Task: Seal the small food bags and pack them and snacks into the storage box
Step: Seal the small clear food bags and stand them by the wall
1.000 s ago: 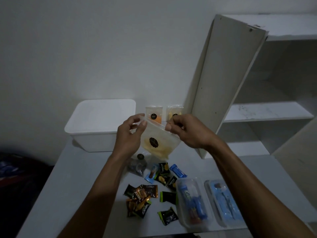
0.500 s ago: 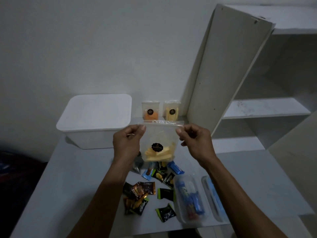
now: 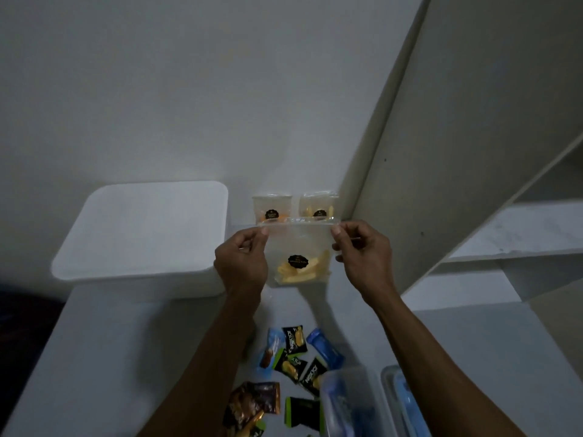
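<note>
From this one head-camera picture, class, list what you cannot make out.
- Whether the clear zip bag of yellow sticks is sealed: strip too fine, dim.
- Inside of the white lidded plastic box: lid covers it.
- Clear containers with blue items: cut off by bottom edge.
- Round black labels' print: too small.

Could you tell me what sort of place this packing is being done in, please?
Probably a room at home, not a workshop: a plain white table against a bare painted wall, worn white shelving beside it, and loose snack packets laid out.
</note>
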Action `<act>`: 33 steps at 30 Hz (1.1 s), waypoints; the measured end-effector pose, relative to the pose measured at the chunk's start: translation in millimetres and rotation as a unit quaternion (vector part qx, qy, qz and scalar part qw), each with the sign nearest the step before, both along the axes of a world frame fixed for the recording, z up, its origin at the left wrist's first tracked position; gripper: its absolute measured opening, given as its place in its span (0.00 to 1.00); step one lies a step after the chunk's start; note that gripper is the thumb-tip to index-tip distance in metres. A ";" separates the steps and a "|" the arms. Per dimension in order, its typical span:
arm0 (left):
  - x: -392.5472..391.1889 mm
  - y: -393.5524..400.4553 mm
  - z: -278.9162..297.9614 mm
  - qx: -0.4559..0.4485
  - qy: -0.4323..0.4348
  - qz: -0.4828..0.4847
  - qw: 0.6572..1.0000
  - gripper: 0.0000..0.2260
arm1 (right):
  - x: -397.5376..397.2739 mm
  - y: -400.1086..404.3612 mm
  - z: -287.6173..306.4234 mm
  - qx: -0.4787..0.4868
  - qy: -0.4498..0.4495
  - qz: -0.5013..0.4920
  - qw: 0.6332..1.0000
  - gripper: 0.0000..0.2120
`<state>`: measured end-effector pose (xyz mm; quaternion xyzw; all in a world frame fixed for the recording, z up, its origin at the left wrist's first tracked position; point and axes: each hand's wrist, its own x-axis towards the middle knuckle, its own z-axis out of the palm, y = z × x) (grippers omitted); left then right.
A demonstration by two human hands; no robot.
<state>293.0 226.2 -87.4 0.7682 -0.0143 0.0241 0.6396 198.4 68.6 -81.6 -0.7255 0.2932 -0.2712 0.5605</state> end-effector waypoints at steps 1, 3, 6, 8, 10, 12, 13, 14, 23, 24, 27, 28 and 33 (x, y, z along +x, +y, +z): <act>13.3 -9.0 -4.6 0.013 0.002 0.006 1.000 0.08 | 14.1 -7.1 -5.2 0.006 0.000 -0.003 1.000 0.05; 37.5 -24.4 -13.0 0.032 0.030 0.022 0.999 0.06 | 41.5 -19.5 -16.8 0.023 0.003 -0.004 1.000 0.04; 70.7 -40.8 -28.0 0.033 0.072 0.059 0.995 0.02 | 80.7 -33.8 -41.0 0.042 0.008 -0.008 0.999 0.05; 89.8 -49.2 -40.3 0.045 0.086 0.078 0.992 0.02 | 103.3 -40.8 -58.3 0.053 0.013 0.002 0.999 0.06; 104.2 -56.3 -48.6 0.064 0.099 0.100 0.988 0.04 | 121.3 -45.5 -75.5 0.058 0.021 0.009 0.998 0.07; 118.3 -61.8 -59.2 0.079 0.100 0.116 0.985 0.07 | 137.3 -47.2 -90.6 0.058 0.029 0.008 0.998 0.06; 124.6 -64.3 -64.4 0.090 0.098 0.122 0.984 0.08 | 144.7 -47.3 -97.6 0.063 0.033 0.004 0.997 0.05; 129.7 -66.6 -68.0 0.101 0.094 0.125 0.983 0.08 | 151.5 -47.1 -103.4 0.068 0.034 0.001 0.997 0.06; 161.2 -83.7 -86.3 0.111 0.088 0.101 0.985 0.05 | 186.5 -55.8 -124.2 0.056 0.034 -0.008 0.998 0.05; 161.4 -84.5 -87.3 0.114 0.087 0.102 0.984 0.05 | 187.7 -56.4 -124.6 0.053 0.036 -0.006 0.998 0.04; 161.3 -84.2 -90.6 0.110 0.090 0.109 0.984 0.07 | 190.4 -57.7 -127.7 0.046 0.042 -0.001 0.998 0.03; 160.9 -83.9 -90.7 0.119 0.094 0.110 0.982 0.08 | 191.1 -58.1 -128.7 0.045 0.045 0.001 0.998 0.03; 161.6 -81.3 -91.2 0.152 0.128 0.095 0.975 0.16 | 189.8 -57.1 -129.0 0.066 0.066 -0.001 0.996 0.12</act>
